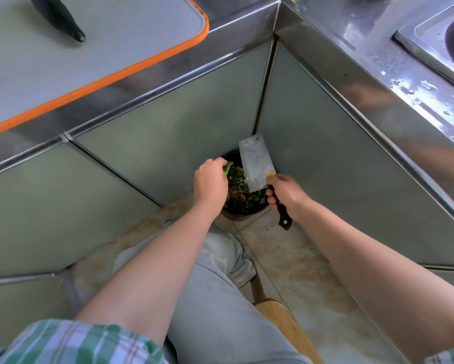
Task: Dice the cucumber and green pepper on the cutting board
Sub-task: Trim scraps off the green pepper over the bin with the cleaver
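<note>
Below, left hand (210, 181) pinches a green scrap (228, 168) above the bin (240, 215); right hand (286, 191) grips the cleaver (257, 164)

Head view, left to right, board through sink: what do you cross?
cutting board → left hand pinching a green scrap → cleaver → right hand gripping its handle → sink. The bin is left out because it overlaps both hands.
</note>
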The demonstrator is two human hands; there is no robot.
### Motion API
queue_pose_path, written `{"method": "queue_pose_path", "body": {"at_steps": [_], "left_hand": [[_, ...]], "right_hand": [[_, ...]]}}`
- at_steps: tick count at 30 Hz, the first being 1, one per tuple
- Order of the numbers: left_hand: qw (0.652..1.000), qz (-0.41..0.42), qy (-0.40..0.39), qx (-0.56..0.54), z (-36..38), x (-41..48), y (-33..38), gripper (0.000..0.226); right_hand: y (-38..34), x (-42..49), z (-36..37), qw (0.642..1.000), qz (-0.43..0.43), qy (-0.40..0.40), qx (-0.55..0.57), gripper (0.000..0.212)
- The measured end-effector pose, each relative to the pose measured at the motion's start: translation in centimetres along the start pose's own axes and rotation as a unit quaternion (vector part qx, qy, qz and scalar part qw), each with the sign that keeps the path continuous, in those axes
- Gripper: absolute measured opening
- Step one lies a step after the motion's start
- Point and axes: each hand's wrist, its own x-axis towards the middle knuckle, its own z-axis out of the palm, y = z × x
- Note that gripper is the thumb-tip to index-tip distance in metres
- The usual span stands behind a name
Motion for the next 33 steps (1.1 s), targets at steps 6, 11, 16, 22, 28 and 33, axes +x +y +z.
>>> {"method": "queue_pose_path", "body": {"at_steps": [6, 11, 16, 22, 28, 33], "left_hand": [[0.987, 0.135, -0.085, -0.034, 0.4, -0.8, 1.6, 0.037], [0.996, 0.083, -0.002, -0.043, 0.1, -0.6, 0.3, 0.033], [0.993, 0.106, -0.052, -0.031, -0.2, -0.5, 0.8, 0.031], [0.906, -0.191, -0.025, -0.377, -3.4, 1.0, -0.1, 0.026], [0.847, -0.172, 0.031, -0.503, -10.1, -0.3, 1.3, 0.022], [0.847, -0.096, 0.189, -0.487, -16.9, -2.1, 2.3, 0.016]], "right_hand": [[-0.4, -0.2, 0.7, 0.998, 0.009, 0.01, 0.059, 0.02], [-0.5, -0.2, 0.8, 0.998, -0.002, 0.028, 0.063, 0.022], [-1.1, -0.9, 1.5, 0.998, -0.039, 0.021, 0.045, 0.018], [-1.6, -3.6, 1.0, 0.988, -0.156, 0.019, -0.001, 0.027], [-4.5, -7.9, 2.9, 0.965, -0.262, -0.002, 0.001, 0.016], [-8.9, -12.1, 7.4, 0.941, -0.336, -0.04, 0.008, 0.019]]}}
